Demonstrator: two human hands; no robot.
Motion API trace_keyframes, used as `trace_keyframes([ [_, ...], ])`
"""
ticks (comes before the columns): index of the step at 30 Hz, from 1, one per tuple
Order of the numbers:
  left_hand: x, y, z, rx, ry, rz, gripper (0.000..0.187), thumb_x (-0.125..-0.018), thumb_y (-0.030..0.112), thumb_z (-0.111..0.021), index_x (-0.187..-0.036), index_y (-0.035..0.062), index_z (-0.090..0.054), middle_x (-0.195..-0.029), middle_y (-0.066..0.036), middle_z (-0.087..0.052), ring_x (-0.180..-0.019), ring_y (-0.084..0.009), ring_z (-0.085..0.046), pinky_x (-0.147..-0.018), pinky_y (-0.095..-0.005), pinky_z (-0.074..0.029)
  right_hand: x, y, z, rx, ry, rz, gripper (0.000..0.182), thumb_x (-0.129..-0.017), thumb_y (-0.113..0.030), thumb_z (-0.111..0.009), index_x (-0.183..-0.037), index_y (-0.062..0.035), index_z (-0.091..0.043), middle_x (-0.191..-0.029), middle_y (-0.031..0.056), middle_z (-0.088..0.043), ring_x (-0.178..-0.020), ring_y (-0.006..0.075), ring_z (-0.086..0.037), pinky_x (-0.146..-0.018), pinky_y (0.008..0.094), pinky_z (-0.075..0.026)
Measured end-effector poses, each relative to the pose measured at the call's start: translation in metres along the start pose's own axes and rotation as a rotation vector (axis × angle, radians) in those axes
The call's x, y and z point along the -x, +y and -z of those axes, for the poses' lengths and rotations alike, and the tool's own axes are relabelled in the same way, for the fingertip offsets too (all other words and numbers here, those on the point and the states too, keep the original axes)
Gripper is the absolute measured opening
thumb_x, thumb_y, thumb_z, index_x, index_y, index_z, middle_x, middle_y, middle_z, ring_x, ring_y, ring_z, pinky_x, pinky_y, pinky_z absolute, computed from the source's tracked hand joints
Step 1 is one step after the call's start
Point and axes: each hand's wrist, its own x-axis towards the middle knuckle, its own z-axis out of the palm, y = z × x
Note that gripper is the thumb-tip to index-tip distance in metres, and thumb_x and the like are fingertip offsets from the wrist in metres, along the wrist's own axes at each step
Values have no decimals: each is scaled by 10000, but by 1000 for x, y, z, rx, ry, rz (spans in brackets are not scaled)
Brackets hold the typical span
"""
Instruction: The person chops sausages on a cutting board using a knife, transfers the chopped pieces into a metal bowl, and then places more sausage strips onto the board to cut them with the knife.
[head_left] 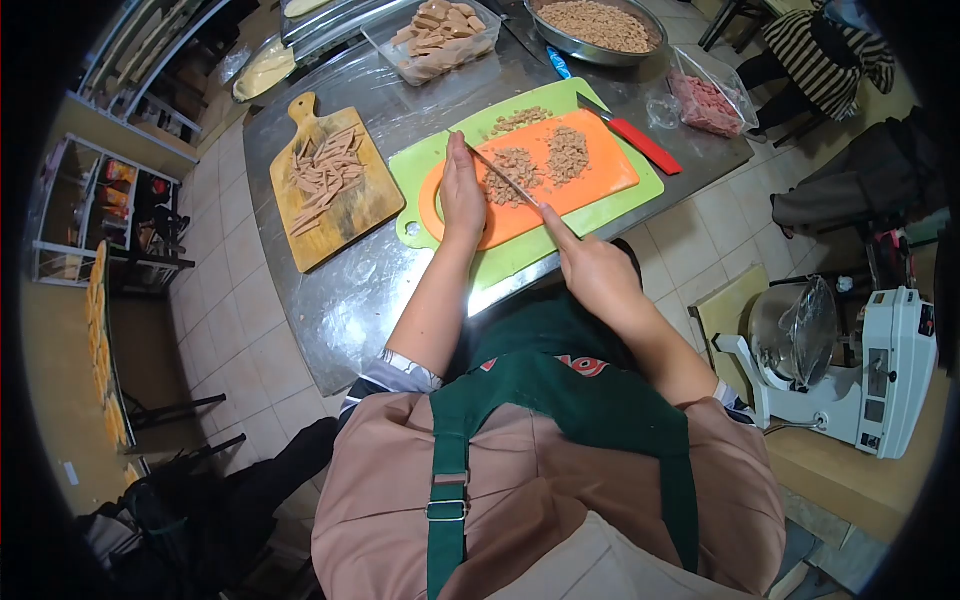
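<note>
My right hand [600, 275] is closed round the handle of a knife [512, 182], its blade slanting across a heap of chopped brown sausage-like meat [510, 165]. My left hand [463, 195] is held on edge by the blade's tip, fingers stretched out and holding nothing. The meat lies on an orange cutting board [610, 180], where a second chopped heap [568, 155] sits to the right. Beneath is a larger green cutting board [415, 165] with more chopped bits [522, 120] at its far side. A red-handled knife [645, 145] rests across the green board's right corner.
Left on the metal table [330, 300] is a wooden board [370, 205] with meat strips [328, 170]. Behind stand a plastic tub [430, 65] of sliced pieces and a metal bowl [600, 30] of chopped bits. A bag of pink meat [705, 105] lies right; a mixer [850, 360] stands beyond.
</note>
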Motion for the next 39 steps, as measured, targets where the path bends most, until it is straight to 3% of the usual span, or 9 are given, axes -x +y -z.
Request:
trace_keyframes([
  [6,0,0,3,28,-4,6,633,-944,481,-237,-1332,-10,-332,-1359,-131,-333,-1261,-218,-285,-1036,-305,-213,-23,11,-10,-167,-25,-3,567,-883,-149,-434,-1412,-231,-247,-615,184,-561,-548,349,-584,-538,461,-478],
  [16,-2,-2,2,77,13,16,699,-937,528,-189,-1363,-19,-279,-1423,-130,-255,-1322,-222,-204,-1075,-310,-155,-5,-3,-6,-65,-44,-26,551,-895,-171,-431,-1410,-242,-248,-593,199,-543,-570,376,-573,-577,477,-463],
  [21,-2,-2,3,97,2,18,732,-934,551,-164,-1378,-24,-252,-1455,-129,-216,-1353,-224,-164,-1095,-312,-125,-17,9,-5,-188,-5,6,585,-872,-158,-460,-1410,-247,-251,-601,196,-547,-558,375,-572,-552,474,-462],
  [25,0,-3,1,112,16,16,758,-931,569,-145,-1390,-28,-230,-1480,-128,-185,-1377,-225,-132,-1110,-314,-102,-5,1,2,-119,18,55,600,-855,-137,-466,-1411,-221,-253,-602,172,-560,-547,348,-586,-522,449,-480],
  [31,4,-2,2,82,28,27,760,-930,572,-139,-1395,-23,-219,-1482,-122,-184,-1378,-221,-127,-1110,-312,-100,-11,-5,-14,-48,-9,6,567,-883,-146,-431,-1414,-216,-244,-605,181,-560,-554,355,-583,-538,458,-475],
  [34,2,0,2,67,25,17,761,-929,573,-135,-1398,-21,-213,-1482,-119,-183,-1378,-219,-124,-1110,-310,-99,-17,0,-7,-181,-7,1,584,-876,-159,-457,-1412,-247,-242,-623,206,-550,-566,380,-565,-543,470,-454],
  [39,-1,-9,6,31,49,-31,774,-920,589,-112,-1401,-7,-219,-1483,-110,-186,-1378,-220,-127,-1110,-315,-94,-1,-9,-3,-78,-63,48,593,-878,-146,-443,-1423,-216,-219,-608,182,-562,-535,344,-580,-511,450,-476],
])
